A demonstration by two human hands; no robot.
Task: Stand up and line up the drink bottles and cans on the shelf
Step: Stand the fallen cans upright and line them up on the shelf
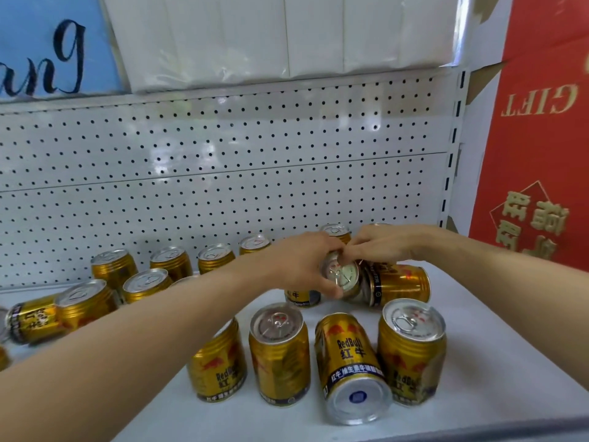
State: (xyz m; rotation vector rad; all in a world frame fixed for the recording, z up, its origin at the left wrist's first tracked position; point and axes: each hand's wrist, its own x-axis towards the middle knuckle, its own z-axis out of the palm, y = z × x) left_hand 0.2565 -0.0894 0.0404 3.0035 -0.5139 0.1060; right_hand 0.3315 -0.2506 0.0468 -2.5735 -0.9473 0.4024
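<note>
Cans fill this white shelf (478, 362), and most of them are gold. Closest to us stand three cans with their tops up: one partly behind the left arm (220, 368), one in the middle (279, 352) and one on the right (411, 349). Between the last two, a can lies tipped over (349, 365), with its round bottom facing us and its long side running away toward the back.

A little further in, both hands meet over one tilted can (341, 275). The left hand (302, 266) has its fingers curled round the can's side. The right hand (379, 245) pinches at the can's upper rim with its fingertips. The can's silver top faces us, so its long side points toward the back wall. It needs to swing up until the top faces the ceiling. Both hands are right on it, and the left one has the bigger hold.

Just beside it on the right, another can lies on its side (398, 283), with its long side running left to right. I think it is touching the held can, but I cannot be sure.

On the far left, one more can lies down (30, 319). At the back, a row of cans (172, 261) stands along the wall with holes (223, 173).
</note>
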